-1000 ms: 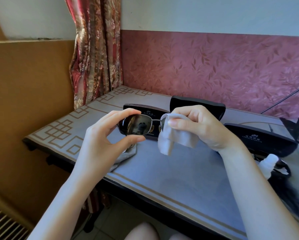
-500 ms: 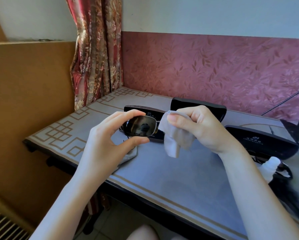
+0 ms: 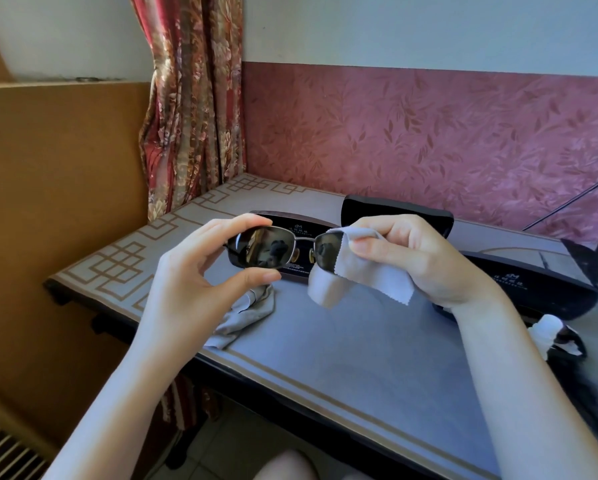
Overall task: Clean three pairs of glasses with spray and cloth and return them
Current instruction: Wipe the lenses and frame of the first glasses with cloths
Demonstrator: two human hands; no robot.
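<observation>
A patterned table (image 3: 342, 344) stands against maroon leaf-patterned wallpaper (image 3: 429, 133), beside a floral curtain (image 3: 193, 98).

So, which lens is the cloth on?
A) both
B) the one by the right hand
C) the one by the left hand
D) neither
B: the right hand pinches the cloth over that lens, while the left hand holds the glasses by the bare one.

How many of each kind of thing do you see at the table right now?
dark glasses case: 3 (left, middle, right)
grey cloth: 2 (one held, one lying loose)
sunglasses: 1
white bottle, partly hidden: 1
Total: 7
</observation>
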